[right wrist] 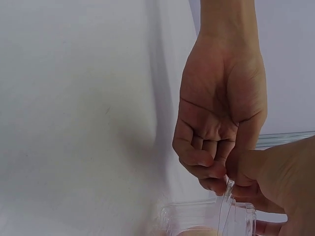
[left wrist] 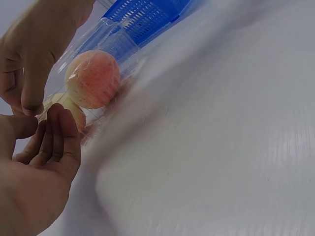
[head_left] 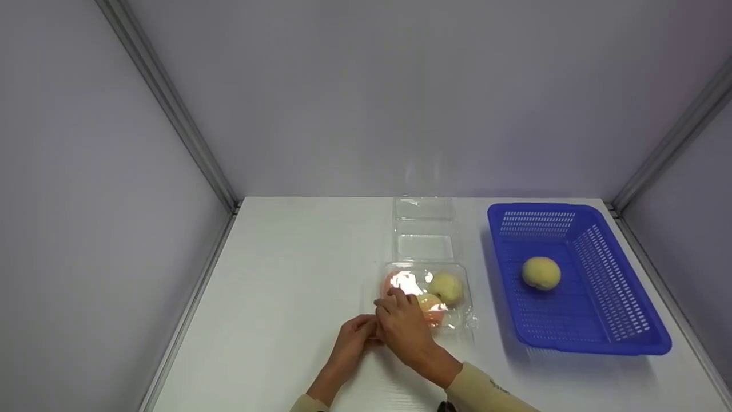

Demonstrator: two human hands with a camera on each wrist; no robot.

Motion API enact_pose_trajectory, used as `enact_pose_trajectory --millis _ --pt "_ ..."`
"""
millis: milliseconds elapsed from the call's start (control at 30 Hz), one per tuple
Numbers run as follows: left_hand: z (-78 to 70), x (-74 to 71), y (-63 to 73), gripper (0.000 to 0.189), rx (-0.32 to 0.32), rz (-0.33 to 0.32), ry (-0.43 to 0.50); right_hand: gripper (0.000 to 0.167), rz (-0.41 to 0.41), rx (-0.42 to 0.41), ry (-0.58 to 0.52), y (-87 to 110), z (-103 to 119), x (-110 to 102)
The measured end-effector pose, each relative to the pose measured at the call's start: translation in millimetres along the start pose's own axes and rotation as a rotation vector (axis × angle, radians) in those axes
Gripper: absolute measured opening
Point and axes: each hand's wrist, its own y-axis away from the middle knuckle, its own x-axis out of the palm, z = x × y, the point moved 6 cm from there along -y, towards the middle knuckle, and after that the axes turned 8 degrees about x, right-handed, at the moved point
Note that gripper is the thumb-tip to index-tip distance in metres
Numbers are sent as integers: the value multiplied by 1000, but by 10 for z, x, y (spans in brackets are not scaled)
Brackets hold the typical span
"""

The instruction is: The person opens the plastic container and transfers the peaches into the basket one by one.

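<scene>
A clear plastic clamshell box (head_left: pixel 457 320) holds three peaches, its lid lying over them. One peach (head_left: pixel 446 287) is pale yellow; another peach (head_left: pixel 433 309) has a pink side, and the third is partly behind glare and my right hand. At the box's near left corner, my left hand (head_left: pixel 350 346) pinches the rim between thumb and curled fingers. My right hand (head_left: pixel 405 327) reaches across the lid and pinches the same corner, its thumb close to the left thumb in the right wrist view. The fingers partly hide the rim there.
Behind the box stands an open clear plastic box (head_left: pixel 424 246), near the back wall. To the right, a blue slotted basket (head_left: pixel 595 320) holds one pale yellow peach (head_left: pixel 541 273). Grey-white panels enclose the white table (head_left: pixel 274 269) at the back and both sides.
</scene>
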Motion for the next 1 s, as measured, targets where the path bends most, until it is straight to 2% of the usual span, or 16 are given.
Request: enact_pose_trajectory --millis 200,333,467,567,767,1000 --pt "20 0 1 34 -7 -6 33 19 -3 4 -3 5 -7 4" --pt "19 13 -6 32 2 -3 7 19 12 16 0 10 -18 23" --pt "10 28 -14 32 21 -5 -47 20 -24 17 -12 1 -12 6" --pt "14 26 -16 32 27 -30 -71 19 -40 11 -36 -26 7 -20" --pt "5 7 -6 28 36 -94 -54 16 12 8 -57 -84 18 -28" --pt "-11 9 -13 28 50 -64 -85 17 24 19 -76 -81 -17 -40"
